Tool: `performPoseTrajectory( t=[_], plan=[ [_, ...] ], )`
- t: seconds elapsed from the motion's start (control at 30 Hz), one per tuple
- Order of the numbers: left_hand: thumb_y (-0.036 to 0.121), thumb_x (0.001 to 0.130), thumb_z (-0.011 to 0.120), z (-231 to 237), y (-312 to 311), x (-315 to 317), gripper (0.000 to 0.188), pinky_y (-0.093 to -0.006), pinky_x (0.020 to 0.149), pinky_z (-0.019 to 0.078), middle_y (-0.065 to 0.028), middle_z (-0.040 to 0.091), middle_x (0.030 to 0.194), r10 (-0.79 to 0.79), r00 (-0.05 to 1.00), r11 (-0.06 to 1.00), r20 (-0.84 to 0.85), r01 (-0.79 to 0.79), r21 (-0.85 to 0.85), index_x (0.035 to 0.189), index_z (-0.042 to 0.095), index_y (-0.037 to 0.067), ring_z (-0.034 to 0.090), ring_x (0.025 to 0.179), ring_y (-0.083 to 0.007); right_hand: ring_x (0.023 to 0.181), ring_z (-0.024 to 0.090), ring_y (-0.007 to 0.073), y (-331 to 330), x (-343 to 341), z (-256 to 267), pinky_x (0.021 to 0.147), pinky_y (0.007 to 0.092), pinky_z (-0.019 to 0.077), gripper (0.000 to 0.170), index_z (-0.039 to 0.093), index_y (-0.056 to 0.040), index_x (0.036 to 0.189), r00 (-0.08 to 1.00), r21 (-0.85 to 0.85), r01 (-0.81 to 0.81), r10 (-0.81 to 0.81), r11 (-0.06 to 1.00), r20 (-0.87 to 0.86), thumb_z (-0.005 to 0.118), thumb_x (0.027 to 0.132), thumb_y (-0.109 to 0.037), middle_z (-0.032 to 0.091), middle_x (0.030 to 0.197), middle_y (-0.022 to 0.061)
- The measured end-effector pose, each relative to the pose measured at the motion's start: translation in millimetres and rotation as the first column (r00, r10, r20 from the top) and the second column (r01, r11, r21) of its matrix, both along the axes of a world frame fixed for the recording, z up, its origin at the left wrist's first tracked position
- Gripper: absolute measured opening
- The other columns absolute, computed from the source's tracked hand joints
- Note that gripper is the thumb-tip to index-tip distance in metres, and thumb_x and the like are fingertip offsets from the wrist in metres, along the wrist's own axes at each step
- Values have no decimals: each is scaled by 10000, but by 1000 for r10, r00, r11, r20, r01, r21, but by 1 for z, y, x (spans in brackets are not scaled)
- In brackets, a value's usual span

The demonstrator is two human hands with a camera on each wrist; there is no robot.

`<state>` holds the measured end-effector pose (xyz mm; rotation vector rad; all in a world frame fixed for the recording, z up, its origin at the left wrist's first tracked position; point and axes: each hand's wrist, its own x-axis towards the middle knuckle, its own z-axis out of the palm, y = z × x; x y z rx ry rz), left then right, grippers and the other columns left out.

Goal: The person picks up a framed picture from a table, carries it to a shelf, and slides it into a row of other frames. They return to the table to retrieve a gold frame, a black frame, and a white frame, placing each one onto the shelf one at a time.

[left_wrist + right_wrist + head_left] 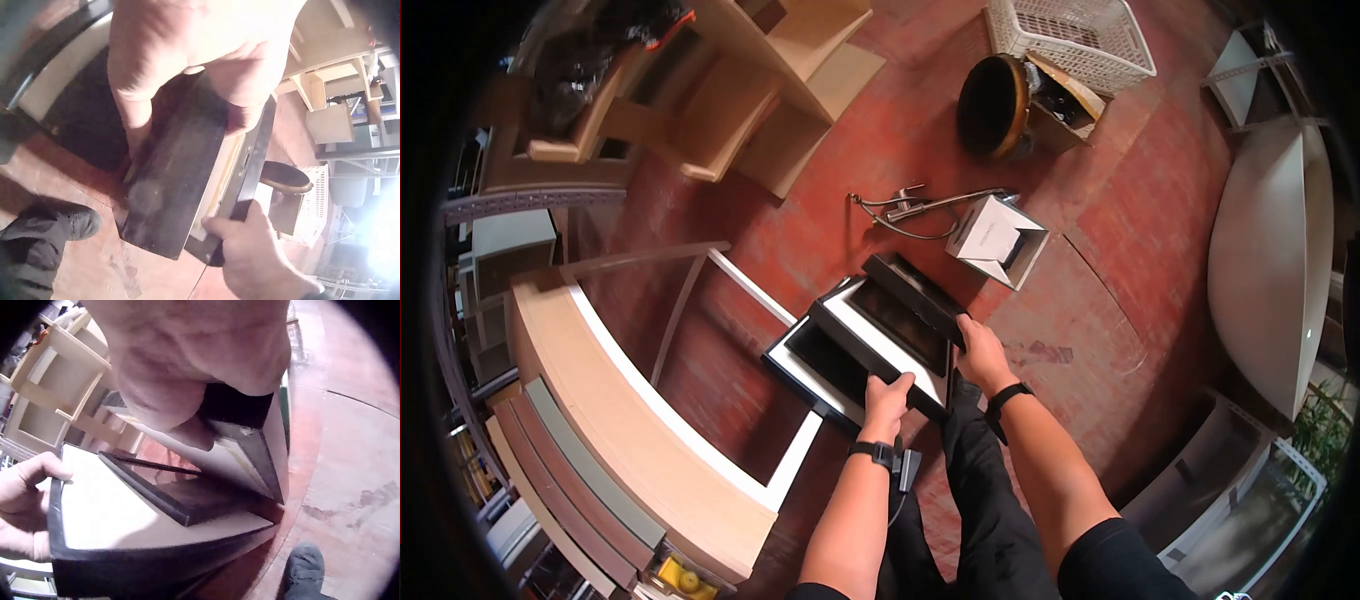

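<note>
My left hand (887, 405) grips the near edge of a black deep-edged picture frame (883, 341) with a white mat and dark middle. Its thumb lies over the rim, and the white face (103, 506) fills much of the right wrist view. My right hand (988, 355) holds the end of a second black frame (915, 297), tilted up over the far side of the first. From the right wrist, that frame (247, 450) shows edge-on, partly hidden by the hand. Beneath and to the left lies another black-edged white frame (785, 355) with a dark centre.
Under the stack stands a white-edged open framework (750, 285), beside a curved wooden piece (640, 420) on the left. Beyond, an open white box (990, 240), a metal faucet-like fixture (910, 208), a drum-like object (992, 108) and a white crate (1070, 35) sit on the red floor.
</note>
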<state>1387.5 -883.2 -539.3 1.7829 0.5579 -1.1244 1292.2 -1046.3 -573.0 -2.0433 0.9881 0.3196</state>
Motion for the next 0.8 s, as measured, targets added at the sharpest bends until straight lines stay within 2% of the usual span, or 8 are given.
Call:
performPoseTrajectory(
  t=[0.13, 0.23, 0.33, 0.37, 0.43, 0.47, 0.57, 0.8],
  plan=[
    [139, 829, 705, 22, 29, -17, 384, -313, 536, 474, -80, 633, 975, 71, 996, 996, -51, -74, -47, 1137, 524, -1, 621, 771, -173, 1006, 539, 465, -4, -67, 23, 830, 521, 454, 358, 510, -62, 1066, 991, 35, 97, -100, 995, 90, 571, 728, 36, 610, 1011, 234],
    [171, 836, 714, 55, 41, -30, 320, -273, 441, 387, -51, 615, 902, 1, 997, 1000, -73, -1, 3, 1060, 530, 37, 564, 657, -125, 1020, 550, 469, -5, -126, 58, 833, 517, 459, 394, 518, -61, 1091, 984, 70, 177, -178, 982, 19, 594, 714, 21, 616, 1014, 245],
    [145, 841, 712, 86, 46, -37, 393, -424, 702, 518, -129, 617, 1086, -44, 990, 994, -134, 57, 95, 1135, 482, 23, 633, 936, -238, 1037, 565, 458, -2, -186, 91, 840, 510, 467, 424, 532, -65, 1109, 976, 60, 198, -191, 978, -103, 613, 702, 23, 625, 1016, 249],
    [145, 841, 712, 83, 51, -37, 393, -424, 702, 518, -129, 617, 1086, -56, 991, 994, -122, 68, 90, 1135, 482, 23, 633, 936, -238, 1034, 570, 456, -1, -199, 101, 842, 509, 469, 414, 535, -64, 1102, 967, 51, 222, -213, 974, -140, 615, 705, 21, 628, 1012, 250],
    [119, 856, 691, 69, 68, -44, 439, -598, 867, 446, -150, 585, 1189, -1, 989, 993, -150, -17, -116, 1205, 440, 28, 591, 1091, -307, 1022, 581, 455, 6, -225, 107, 849, 504, 473, 383, 540, -57, 1086, 947, 9, 252, -245, 968, -209, 620, 717, 12, 634, 1002, 251],
    [97, 867, 672, 77, 64, -40, 449, -677, 913, 363, -143, 576, 1235, 18, 981, 997, -195, -34, -76, 1241, 428, 44, 558, 1154, -330, 1016, 583, 458, 9, -235, 110, 847, 502, 476, 392, 540, -49, 1097, 932, 24, 288, -274, 957, -236, 617, 718, 20, 635, 995, 255],
    [99, 865, 671, 64, 61, -31, 482, -694, 946, 330, -139, 567, 1268, 22, 975, 998, -219, -35, -57, 1272, 416, 52, 543, 1189, -340, 954, 553, 499, 19, -253, 108, 772, 496, 452, 275, 488, -20, 981, 919, -10, 336, -330, 942, -217, 581, 725, 23, 584, 912, 285],
    [118, 847, 682, 20, 56, -9, 568, -706, 1012, 211, -100, 496, 1372, 44, 977, 996, -209, -60, -72, 1338, 396, 114, 437, 1299, -338, 1011, 568, 470, 30, -235, 82, 834, 512, 465, 389, 535, -35, 1114, 922, 21, 361, -353, 932, -157, 580, 732, 17, 620, 1006, 268]
  ],
)
